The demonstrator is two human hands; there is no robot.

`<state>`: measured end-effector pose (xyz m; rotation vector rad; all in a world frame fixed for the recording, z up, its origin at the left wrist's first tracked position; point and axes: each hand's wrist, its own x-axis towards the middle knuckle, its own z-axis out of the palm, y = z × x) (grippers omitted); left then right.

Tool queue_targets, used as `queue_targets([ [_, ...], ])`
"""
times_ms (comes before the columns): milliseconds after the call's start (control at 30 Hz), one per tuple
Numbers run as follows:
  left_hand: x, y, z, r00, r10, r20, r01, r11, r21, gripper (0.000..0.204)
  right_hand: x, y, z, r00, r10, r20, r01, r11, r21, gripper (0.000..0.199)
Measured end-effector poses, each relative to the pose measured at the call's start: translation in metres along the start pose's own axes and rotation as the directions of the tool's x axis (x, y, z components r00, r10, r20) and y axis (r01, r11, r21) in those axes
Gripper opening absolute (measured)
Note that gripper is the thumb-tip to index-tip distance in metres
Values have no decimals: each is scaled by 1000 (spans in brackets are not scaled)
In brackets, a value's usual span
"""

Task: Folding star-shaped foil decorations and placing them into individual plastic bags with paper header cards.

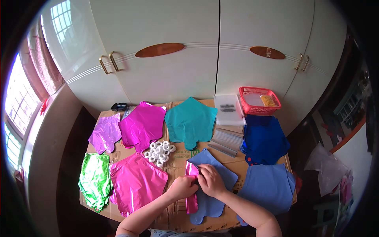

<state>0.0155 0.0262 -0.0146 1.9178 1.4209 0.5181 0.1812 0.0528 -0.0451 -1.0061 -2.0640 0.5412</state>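
Note:
A pink foil balloon (192, 204), folded into a narrow strip, lies over a flat blue foil balloon (211, 200) at the table's near middle. My left hand (182, 188) is closed in a fist on the strip's left edge. From the other side, my right hand (211, 181) grips the strip's upper part with bent fingers, its palm above the blue foil. Both thumbs meet close together, and the fingertips are partly hidden. To the left of my hands sits a spread pink foil balloon (140, 181), with small white ribbon rolls (159, 152) heaped just behind it.
Flat foil balloons in purple (144, 122), teal (190, 120), dark blue (265, 139), light blue (268, 187), green (94, 179) and lilac (105, 133) surround the cardboard-covered table (177, 158). Grey strips (226, 142), plastic bags (229, 116) and a red basket (259, 110) stand behind, before white cabinets (158, 79).

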Motion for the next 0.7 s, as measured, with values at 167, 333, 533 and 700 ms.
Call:
queue_targets([
  [167, -3, 0, -6, 996, 44, 75, -46, 999, 19, 24, -1, 1, 2, 999, -29, -43, 24, 994, -102, 14],
  [333, -7, -5, -26, 965, 247, 83, -259, 882, 394, 32, -2, 1, 5, 998, -47, -52, 37, 985, -171, 11],
  [533, -7, -32, -38, 914, 356, 195, -404, 757, 513, 78, -1, -1, 4, 999, -36, -15, 32, 978, -208, 9],
  [700, -5, -34, -37, 917, 320, 237, -398, 746, 533, 86, -1, -1, 4, 999, -35, -5, 33, 974, -224, 8],
])
